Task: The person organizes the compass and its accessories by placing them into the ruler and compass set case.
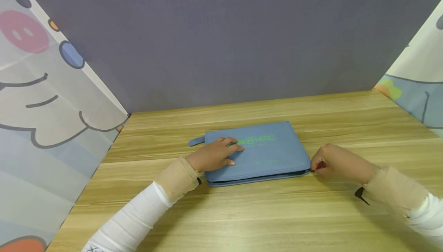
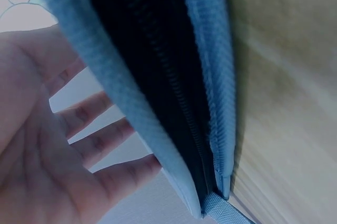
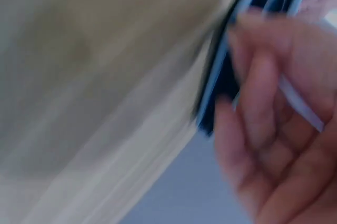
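A blue zip-up document case (image 1: 257,154) with green HERO lettering lies flat on the wooden table. My left hand (image 1: 216,154) rests on the left part of its cover, fingers spread. In the left wrist view, the dark zipper band (image 2: 163,66) runs between the two blue edges, ending near a fabric strap (image 2: 227,211). At the front right corner of the case, my right hand (image 1: 333,161) pinches the small dark zipper pull (image 1: 312,171). Seen from the right wrist, the fingers (image 3: 258,87) are curled at the case's edge, largely covering the pull.
The wooden table (image 1: 242,217) extends around the case. Behind it rises a grey panel (image 1: 235,40). Cartoon-printed sheets stand at the left (image 1: 52,90) and right (image 1: 422,63) sides. The case's strap loop (image 1: 197,141) sticks out to the left.
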A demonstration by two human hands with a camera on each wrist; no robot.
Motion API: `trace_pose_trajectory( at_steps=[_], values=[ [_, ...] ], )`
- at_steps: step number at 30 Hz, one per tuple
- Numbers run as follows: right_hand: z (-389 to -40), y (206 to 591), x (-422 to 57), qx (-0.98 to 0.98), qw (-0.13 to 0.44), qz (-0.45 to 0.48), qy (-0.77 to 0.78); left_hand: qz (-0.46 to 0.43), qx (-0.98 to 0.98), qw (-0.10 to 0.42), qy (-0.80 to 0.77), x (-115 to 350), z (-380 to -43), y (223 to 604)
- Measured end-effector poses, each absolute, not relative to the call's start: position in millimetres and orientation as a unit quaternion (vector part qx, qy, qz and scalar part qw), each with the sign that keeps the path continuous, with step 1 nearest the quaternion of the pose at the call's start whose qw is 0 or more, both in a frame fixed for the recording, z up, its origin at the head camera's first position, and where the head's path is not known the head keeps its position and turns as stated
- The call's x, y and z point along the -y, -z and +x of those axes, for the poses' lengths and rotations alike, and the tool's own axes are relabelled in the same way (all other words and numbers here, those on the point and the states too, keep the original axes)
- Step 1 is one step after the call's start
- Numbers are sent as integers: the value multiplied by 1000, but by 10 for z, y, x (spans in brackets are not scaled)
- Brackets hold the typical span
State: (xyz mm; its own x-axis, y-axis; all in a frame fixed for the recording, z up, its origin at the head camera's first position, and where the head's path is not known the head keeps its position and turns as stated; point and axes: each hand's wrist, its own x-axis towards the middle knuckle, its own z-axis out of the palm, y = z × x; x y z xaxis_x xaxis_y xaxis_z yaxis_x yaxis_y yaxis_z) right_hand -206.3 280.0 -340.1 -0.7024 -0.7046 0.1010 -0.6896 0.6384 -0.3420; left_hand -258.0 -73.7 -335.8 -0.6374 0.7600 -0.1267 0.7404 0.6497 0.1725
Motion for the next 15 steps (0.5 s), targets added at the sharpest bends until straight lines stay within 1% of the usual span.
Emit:
trace_pose_trajectory(
  at_steps=[5, 11, 15],
  values=[
    [-1905, 3406, -2633, -920, -3, -359, 159, 414, -904, 92, -51, 738, -2570, 3344],
    [-1810, 3408, -2400, -924, -30, -347, 155, 420, -902, 90, -53, 738, -2587, 3355],
    [-1775, 3416, -2237, -936, -34, -321, 140, 423, -900, 88, -52, 740, -2599, 3370]
  ],
)
